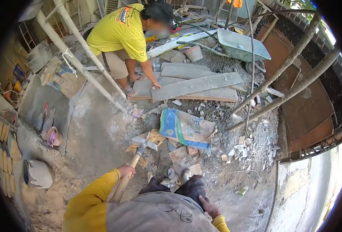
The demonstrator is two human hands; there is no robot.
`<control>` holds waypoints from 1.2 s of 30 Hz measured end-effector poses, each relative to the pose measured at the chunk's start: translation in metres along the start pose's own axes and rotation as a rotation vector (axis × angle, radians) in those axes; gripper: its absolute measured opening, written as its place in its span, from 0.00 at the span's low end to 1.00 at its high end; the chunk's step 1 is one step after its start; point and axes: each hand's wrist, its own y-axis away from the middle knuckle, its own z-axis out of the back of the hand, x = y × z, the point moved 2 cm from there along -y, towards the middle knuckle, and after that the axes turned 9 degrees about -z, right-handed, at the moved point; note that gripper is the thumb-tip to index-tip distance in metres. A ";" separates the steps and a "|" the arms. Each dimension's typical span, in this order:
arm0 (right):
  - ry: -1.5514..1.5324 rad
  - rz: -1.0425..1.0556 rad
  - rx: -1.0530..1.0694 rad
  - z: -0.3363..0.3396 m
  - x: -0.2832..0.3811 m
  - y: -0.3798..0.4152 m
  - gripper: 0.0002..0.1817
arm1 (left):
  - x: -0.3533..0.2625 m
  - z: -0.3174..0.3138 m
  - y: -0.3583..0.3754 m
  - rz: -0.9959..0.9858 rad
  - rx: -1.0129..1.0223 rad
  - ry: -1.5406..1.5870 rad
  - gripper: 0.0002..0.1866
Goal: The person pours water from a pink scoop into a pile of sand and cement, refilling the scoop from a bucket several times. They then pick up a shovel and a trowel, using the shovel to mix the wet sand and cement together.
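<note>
My left hand (pixel 126 170) is closed around the wooden handle of a hoe (pixel 121 186). The handle slants up and away from me, and its metal head rests among rubble and torn brown paper (pixel 155 136). My right hand (pixel 210 207) lies against the dark trouser leg (pixel 194 189) at my right thigh, with no tool visible in it; its fingers show only in part. Just beyond the hoe head, a flattened blue, green and brown cement sack (pixel 188 128) lies on the ground. Broken tile pieces (pixel 180 156) are scattered near my feet.
A co-worker in a yellow shirt (pixel 118 29) bends over grey planks (pixel 198 86), one hand at a plank's end. Behind stand a wheelbarrow (pixel 243 43) and a small bucket (pixel 194 54). Scaffold poles (pixel 290 89) slant at both sides. A larger bucket (pixel 39 174) is at left.
</note>
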 end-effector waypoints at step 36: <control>-1.315 0.241 0.480 0.247 -0.143 -0.183 0.24 | -0.010 -0.558 0.090 -1.311 0.963 -1.614 0.15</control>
